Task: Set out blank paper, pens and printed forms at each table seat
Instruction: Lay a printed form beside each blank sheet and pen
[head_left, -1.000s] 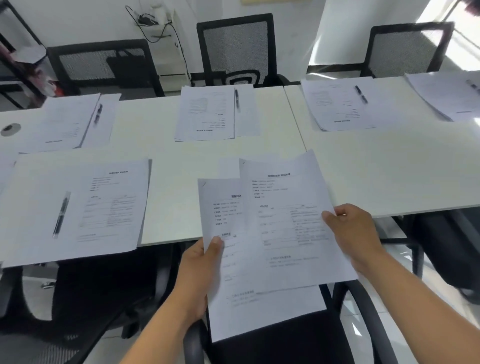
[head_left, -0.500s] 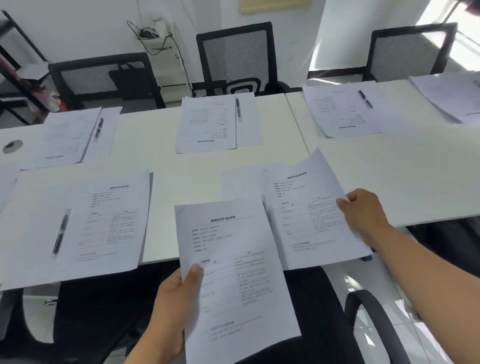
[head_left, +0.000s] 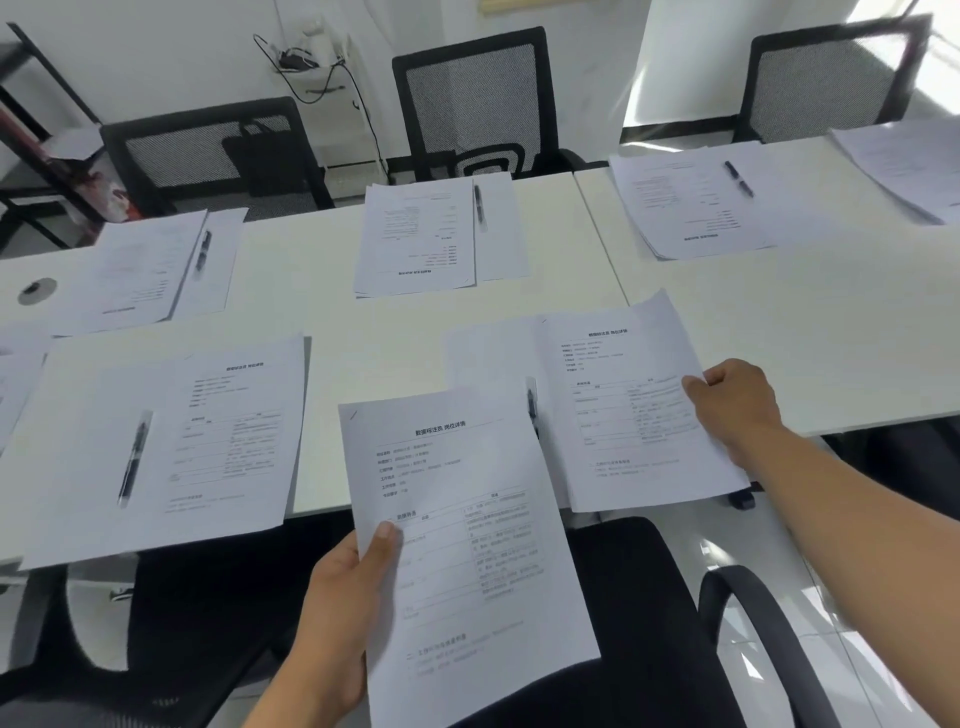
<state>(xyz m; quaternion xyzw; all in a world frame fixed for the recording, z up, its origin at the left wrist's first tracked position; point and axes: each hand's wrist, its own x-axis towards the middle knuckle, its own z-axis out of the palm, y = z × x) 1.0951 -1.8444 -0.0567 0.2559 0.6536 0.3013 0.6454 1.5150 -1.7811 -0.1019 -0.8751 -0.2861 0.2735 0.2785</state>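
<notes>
Two printed forms are in the hands at this seat, and each is held for a different reason. The right hand (head_left: 732, 410) pinches the right edge of one form (head_left: 623, 400), which lies partly on the bench (head_left: 363, 322) and overhangs its near edge, apparently being set beside a blank sheet (head_left: 488, 358) with a pen (head_left: 531, 402) just at the form's left edge. The left hand (head_left: 343, 587) grips the remaining forms (head_left: 467, 545) by their left edge, thumb on top, off the bench and above a chair seat (head_left: 613, 623), likely kept back for seats not yet served. The neighbouring set (head_left: 171, 441) on the left already has sheet, pen and form, as do three sets across the bench, so this seat looks nearly finished.
</notes>
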